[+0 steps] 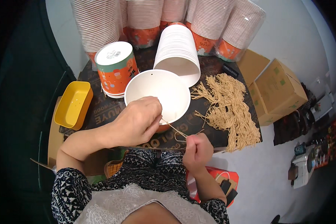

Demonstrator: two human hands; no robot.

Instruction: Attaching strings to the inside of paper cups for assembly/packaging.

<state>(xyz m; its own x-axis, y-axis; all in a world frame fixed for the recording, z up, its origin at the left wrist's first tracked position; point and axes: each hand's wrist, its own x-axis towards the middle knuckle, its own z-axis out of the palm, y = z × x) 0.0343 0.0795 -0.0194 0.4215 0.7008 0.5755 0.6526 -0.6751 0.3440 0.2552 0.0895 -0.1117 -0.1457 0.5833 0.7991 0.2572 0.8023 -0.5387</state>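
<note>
An orange-printed paper bucket (171, 91) with a white inside stands mouth up before me, a small hole showing near its far rim. My left hand (142, 119) is closed at its near left rim, fingers over the inside and thumb outside; the fingertips are partly hidden. From beside that thumb a thin tan cord (174, 129) runs across the near rim to the right. My right hand (198, 151) pinches this cord just off the table's front edge, with a small loop and a loose end by its fingers.
A heap of tan cords (231, 115) lies to the right. Behind are a tipped stack of white buckets (177, 52) and bagged stacks (97, 26). Upturned buckets (117, 74) and a yellow tub (74, 104) stand left. A cardboard box (280, 89) sits right of the table.
</note>
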